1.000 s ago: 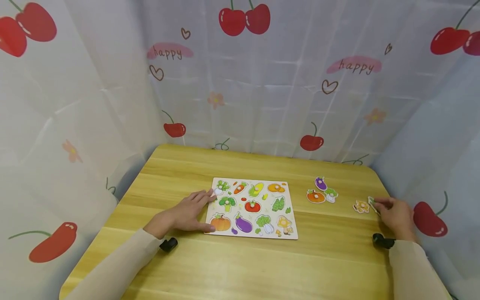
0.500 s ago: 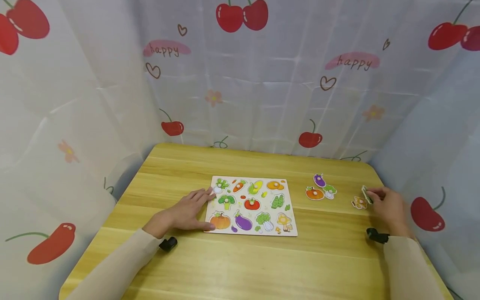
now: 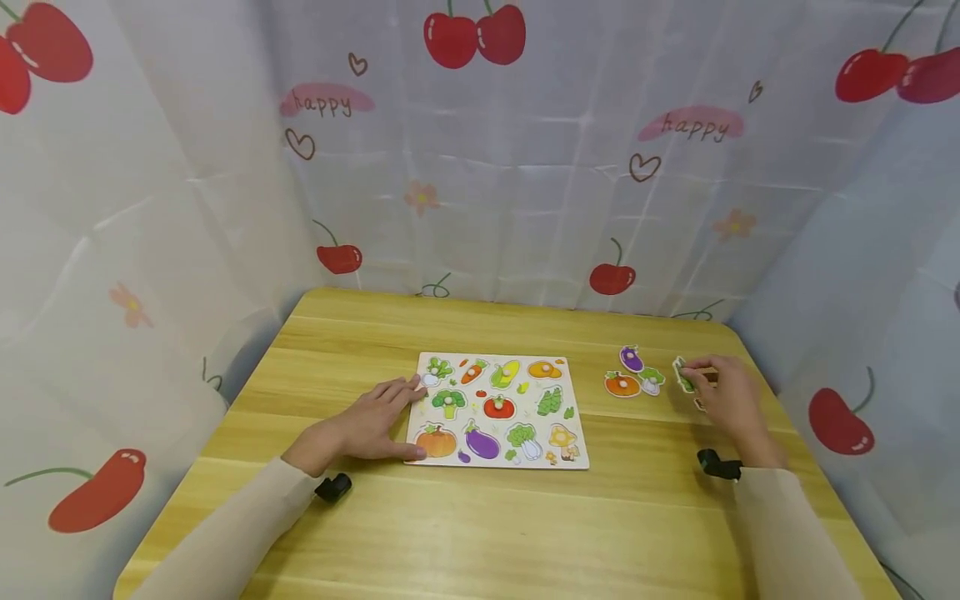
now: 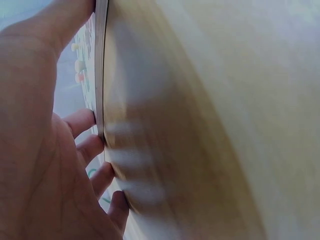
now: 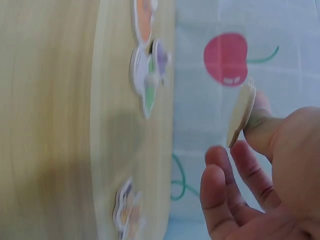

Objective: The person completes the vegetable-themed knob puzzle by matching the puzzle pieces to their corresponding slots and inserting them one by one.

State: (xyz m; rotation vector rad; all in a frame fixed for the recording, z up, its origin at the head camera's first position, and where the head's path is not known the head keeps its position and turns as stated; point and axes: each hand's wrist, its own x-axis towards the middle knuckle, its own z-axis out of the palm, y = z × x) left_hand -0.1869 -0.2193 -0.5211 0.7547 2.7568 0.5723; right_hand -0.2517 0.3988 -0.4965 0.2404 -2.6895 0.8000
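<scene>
On the table lies a pegged vegetable puzzle board (image 3: 442, 462). My left hand (image 3: 367, 423) rests along its left edge, fingers extended; in the left wrist view the fingertips touch the board's side (image 4: 100, 75). Up in the air at the right, my right hand (image 3: 731, 400) pinches a green vegetable puzzle piece (image 3: 683, 375) between thumb and finger. Its bare wooden underside (image 5: 241, 114) shows in the right wrist view. A mushroom piece (image 3: 699, 404) lies below that hand, mostly hidden in the head view. Several knobbed pieces, such as a tomato (image 3: 498, 407), sit in the board.
Right of the board lie an eggplant piece (image 3: 632, 359), a pumpkin piece (image 3: 622, 384) and a bok choy piece (image 3: 652, 381), close together. The wooden table (image 3: 480, 533) is enclosed by a cherry-print curtain (image 3: 480, 167) at the back and sides.
My right hand has lifted the green piece from beside the mushroom piece and moved left with it, toward the three loose pieces. My left hand stays on the board's edge.
</scene>
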